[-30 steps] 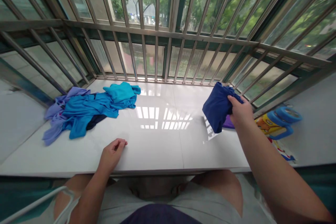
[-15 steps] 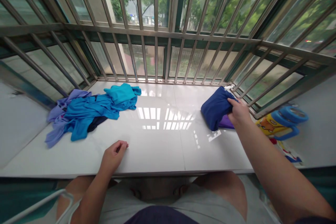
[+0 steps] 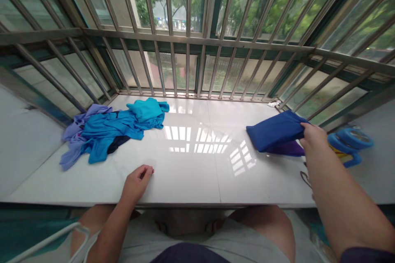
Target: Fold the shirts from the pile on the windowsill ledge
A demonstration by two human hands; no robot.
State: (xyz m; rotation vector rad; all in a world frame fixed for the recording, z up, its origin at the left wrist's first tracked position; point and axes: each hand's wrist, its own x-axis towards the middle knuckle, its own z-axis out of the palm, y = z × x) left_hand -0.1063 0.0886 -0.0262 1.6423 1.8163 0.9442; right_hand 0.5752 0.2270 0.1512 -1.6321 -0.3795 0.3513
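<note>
At the right end of the white tiled sill [image 3: 185,176], my right hand [image 3: 313,137] grips the right edge of a folded dark blue garment [image 3: 273,131]. A folded purple cloth [image 3: 286,148] shows beneath that garment. My left hand [image 3: 136,183] rests by the sill's front edge, fingers loosely curled together, with nothing seen in them. Beyond it on the left lies a rumpled heap: a bright blue garment [image 3: 106,127], a turquoise cloth [image 3: 146,110], a lavender garment [image 3: 72,144] and a dark navy piece [image 3: 118,144].
Metal window bars [image 3: 188,65] enclose the sill's back and sides. A blue and yellow bottle [image 3: 352,139] with a handle stands at the far right, partly behind my right arm. A thin dark loop [image 3: 305,178] lies by that forearm. White crumpled material [image 3: 274,103] sits in the back right corner.
My right hand has moved right, and the dark blue garment has shifted that way, now lying longer and flatter over the purple cloth. My left hand stays in place on the sill.
</note>
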